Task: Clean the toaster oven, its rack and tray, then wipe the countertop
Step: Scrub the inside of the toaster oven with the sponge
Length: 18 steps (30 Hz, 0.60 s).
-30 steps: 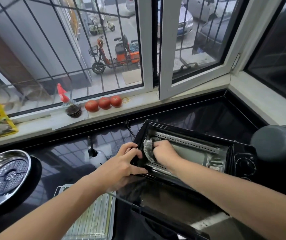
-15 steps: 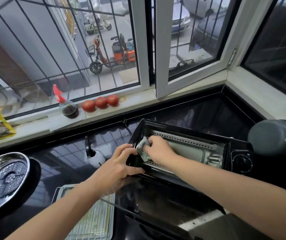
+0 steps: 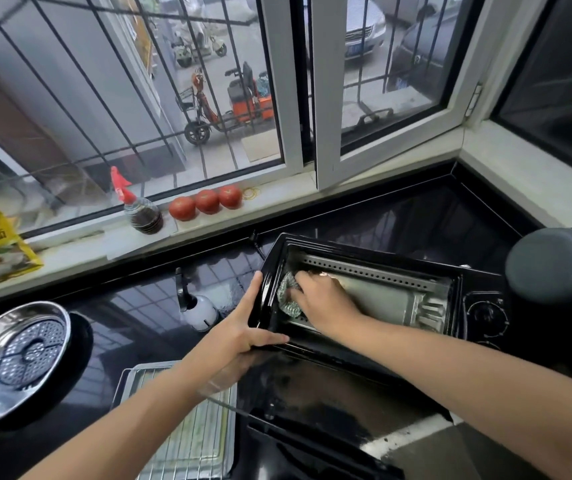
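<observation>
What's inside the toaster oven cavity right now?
Inside the black toaster oven, the right hand presses a silvery steel-wool scourer against the left wall. A perforated metal strip runs along the back. The hand covers the floor beneath it.

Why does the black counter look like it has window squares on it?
Head view: the shiny countertop mirrors the barred window in daylight; the wide lens bends the window frame, and the steel bowl at the left edge looks smeared.
</observation>
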Motion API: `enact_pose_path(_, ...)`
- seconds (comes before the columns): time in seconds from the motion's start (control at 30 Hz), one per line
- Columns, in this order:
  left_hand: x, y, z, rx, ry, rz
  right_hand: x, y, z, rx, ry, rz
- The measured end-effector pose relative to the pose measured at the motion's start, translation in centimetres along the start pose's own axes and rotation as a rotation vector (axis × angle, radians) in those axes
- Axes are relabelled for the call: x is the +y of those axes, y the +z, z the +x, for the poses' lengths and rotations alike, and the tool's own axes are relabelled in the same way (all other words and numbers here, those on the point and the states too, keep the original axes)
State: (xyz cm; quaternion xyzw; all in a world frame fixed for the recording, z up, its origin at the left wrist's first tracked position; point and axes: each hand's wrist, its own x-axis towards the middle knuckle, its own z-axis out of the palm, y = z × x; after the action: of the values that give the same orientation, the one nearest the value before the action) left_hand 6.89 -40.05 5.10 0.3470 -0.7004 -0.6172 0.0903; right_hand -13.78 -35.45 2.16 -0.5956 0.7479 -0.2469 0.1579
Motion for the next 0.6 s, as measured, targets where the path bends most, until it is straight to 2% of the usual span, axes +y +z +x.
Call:
enact_pose_path(0.1, 1.4, -0.5, 1.0, -0.058, -0.113, 0.097, 1.1, 0.8, 1.2, -0.091, 0.067, -0.198)
enact_pose_path(0.2, 0.8, -0.2, 0.5, -0.014, -0.099, 0.003, 1.3, 1.4, 1.4, -0.115, 0.147, -0.145)
enact_pose_path(0.3, 1.5, 0.6, -0.4, 0.017, -0.119, -0.147, 0.1, -0.2, 0.9, -0.052, 0.084, -0.074)
enact_pose_path(0.4, 2.2, -0.6, 1.0, -0.036, -0.139, 0.107, -0.6, -1.0, 0.5, 0.004, -0.04, -0.115)
enact_pose_path(0.47, 2.6, -1.3, 2.2, -0.026, -0.166, 0.237, 0.0, -0.6, 1.2, -0.027, -0.058, -0.213)
enact_pose_path(0.53, 2.7, -1.3, 2.6, -0.044, -0.152, 0.237, 0.9, -0.2, 1.9, -0.108, 0.01, -0.301)
enact_pose_path(0.6, 2.4, -1.0, 2.4, -0.024, -0.155, 0.096, 1.3, 0.0, 2.2, -0.141, 0.053, -0.267)
